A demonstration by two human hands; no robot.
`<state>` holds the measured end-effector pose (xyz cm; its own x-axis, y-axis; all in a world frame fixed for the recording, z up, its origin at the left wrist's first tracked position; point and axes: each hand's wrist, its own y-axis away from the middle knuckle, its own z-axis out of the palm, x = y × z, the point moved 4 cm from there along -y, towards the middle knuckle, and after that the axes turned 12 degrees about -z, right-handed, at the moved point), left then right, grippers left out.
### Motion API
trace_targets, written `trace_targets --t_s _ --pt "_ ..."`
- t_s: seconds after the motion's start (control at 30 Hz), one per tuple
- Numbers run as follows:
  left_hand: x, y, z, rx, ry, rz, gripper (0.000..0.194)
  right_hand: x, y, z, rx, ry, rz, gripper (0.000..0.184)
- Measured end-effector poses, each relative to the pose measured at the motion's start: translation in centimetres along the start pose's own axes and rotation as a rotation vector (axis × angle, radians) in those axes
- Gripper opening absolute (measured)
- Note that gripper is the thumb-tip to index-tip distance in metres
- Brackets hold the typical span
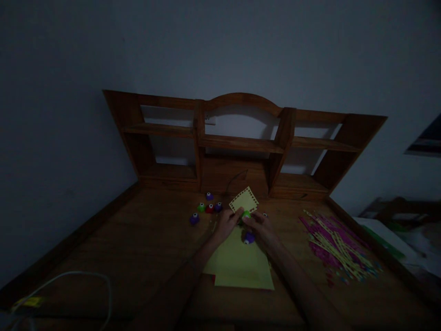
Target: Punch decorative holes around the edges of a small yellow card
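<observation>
Both hands meet at the middle of a wooden desk [138, 248]. My left hand [227, 224] pinches the lower edge of a small yellow paper piece with punched borders [244, 201]. My right hand [260, 224] is closed on a green craft punch [245, 214] set against that paper's edge. A purple punch [249, 237] lies just under my right hand, on a stack of yellow paper sheets [239, 266].
Several small punches, green [201, 207], red [210, 208] and purple [194, 219], sit left of the hands. A pile of pink and yellow paper strips [336, 246] lies at the right. A wooden shelf hutch [241, 142] stands at the back. A white cable [86, 280] loops at the front left.
</observation>
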<state>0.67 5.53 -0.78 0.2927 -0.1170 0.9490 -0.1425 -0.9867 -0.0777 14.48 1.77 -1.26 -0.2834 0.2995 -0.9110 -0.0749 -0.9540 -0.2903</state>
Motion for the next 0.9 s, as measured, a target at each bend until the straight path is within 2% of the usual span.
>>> trace_targets --t_s 0.2,0.37,0.57,0.7,0.9 --pt "-1.0 -0.5 0.5 -0.061 0.041 -0.001 0.055 -0.1 -0.1 0.1 0.020 -0.026 0.004 0.026" --pt "-0.6 -0.4 0.5 -0.069 0.061 0.006 0.056 -0.3 0.0 0.4 0.027 -0.065 0.021 0.026" --pt "-0.3 -0.3 0.6 -0.098 0.042 -0.034 0.059 -0.5 0.1 0.2 0.109 -0.059 0.031 0.027" --pt "0.0 0.0 1.0 -0.119 0.034 -0.014 0.058 -0.8 0.2 0.4 0.121 -0.140 0.046 0.023" --pt "0.3 0.2 0.2 -0.029 0.075 0.035 0.049 -0.7 0.1 0.3 0.064 -0.145 0.075 0.023"
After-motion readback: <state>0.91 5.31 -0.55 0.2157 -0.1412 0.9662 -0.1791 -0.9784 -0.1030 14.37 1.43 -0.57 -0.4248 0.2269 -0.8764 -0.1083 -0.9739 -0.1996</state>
